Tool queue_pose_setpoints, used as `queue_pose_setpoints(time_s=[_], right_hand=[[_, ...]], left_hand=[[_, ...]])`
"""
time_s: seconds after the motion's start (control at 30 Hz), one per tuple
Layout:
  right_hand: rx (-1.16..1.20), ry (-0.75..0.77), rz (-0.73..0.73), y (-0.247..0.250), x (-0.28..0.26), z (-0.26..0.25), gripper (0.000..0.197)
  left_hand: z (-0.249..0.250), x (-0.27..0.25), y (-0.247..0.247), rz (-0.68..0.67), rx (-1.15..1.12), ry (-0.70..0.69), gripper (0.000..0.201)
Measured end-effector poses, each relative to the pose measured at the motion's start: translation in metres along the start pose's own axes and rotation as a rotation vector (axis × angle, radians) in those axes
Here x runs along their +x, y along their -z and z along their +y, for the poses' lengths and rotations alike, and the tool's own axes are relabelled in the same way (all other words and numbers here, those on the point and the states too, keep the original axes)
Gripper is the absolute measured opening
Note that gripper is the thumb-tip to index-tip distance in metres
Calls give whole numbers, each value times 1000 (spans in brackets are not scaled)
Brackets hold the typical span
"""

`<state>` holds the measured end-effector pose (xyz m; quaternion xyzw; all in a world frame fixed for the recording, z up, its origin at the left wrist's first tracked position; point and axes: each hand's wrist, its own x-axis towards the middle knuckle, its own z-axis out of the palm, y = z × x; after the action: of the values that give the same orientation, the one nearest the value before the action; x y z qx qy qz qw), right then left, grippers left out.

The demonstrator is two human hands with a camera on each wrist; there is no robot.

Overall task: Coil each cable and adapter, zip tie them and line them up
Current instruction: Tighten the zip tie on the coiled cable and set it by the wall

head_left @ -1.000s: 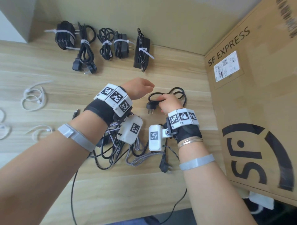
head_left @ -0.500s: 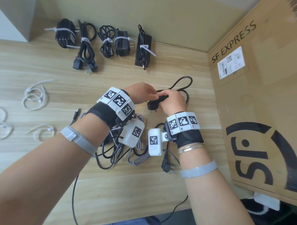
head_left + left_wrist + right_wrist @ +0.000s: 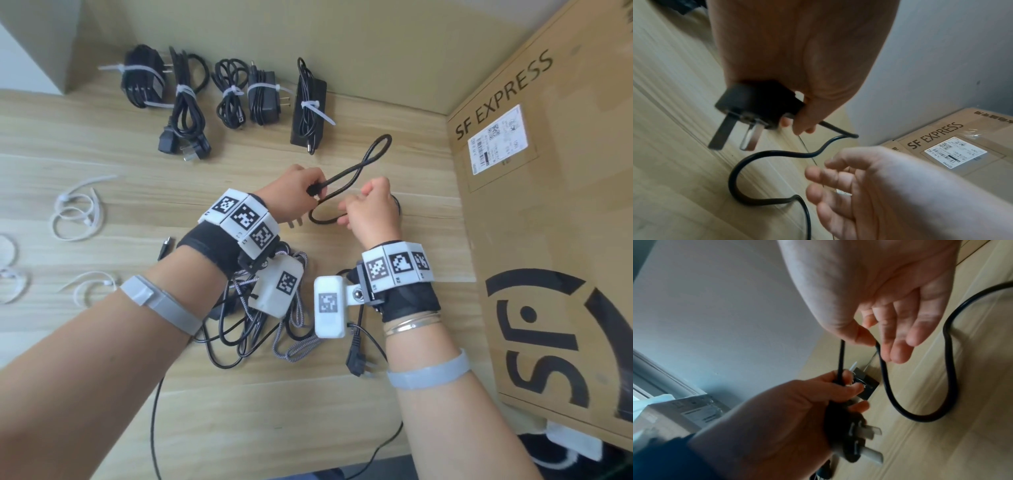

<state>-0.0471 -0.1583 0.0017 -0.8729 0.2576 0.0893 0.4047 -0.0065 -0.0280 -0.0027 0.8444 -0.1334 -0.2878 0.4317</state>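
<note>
Nearest to me on the wooden surface (image 3: 102, 342) lies a tangle of loose cables (image 3: 260, 329), black ones mixed with a grey braided one, partly under my wrists. A black plug (image 3: 356, 359) lies just beside it, by my right forearm.

Past that, my left hand (image 3: 291, 195) has its grip closed around the plug (image 3: 756, 104) of a black cable (image 3: 359, 168), prongs pointing down toward the surface. My right hand (image 3: 370, 209) pinches the same cable between thumb and forefinger a little further along, the other fingers (image 3: 900, 344) loosely extended. Between the two hands the cable sags in a loop, and another loop reaches away from me over the surface.

To my left lie several white zip ties (image 3: 78, 209), curled. To my right stands a cardboard box (image 3: 548, 205) marked SF EXPRESS.

Farthest off, by the wall, five tied bundles (image 3: 226, 99) sit in a row, each cinched with a white zip tie.
</note>
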Motion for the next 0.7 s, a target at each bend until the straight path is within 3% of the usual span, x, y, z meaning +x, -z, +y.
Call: queue_pose_setpoints(time_s=[0.1,0.23,0.47,0.57,0.7], right_hand=[[-94,-46,-78,-5,6,1,16],[-108,-17,-197,-14,8,-2,43],[-65,98,-210,-16,12,-8,45],[-169,100,-254,-18,14,-5,40],[-284,56,-251,-24,16,-2,53]], left_hand=[[-4,-2,3,6,-36,56,26],[-6,-6,4,-30,-160,71,25],[-11,-4,12,91,-225,29,36],[-10,-5,14,147,-247,18,21],[-10,-8,15,36,-247,4,11]])
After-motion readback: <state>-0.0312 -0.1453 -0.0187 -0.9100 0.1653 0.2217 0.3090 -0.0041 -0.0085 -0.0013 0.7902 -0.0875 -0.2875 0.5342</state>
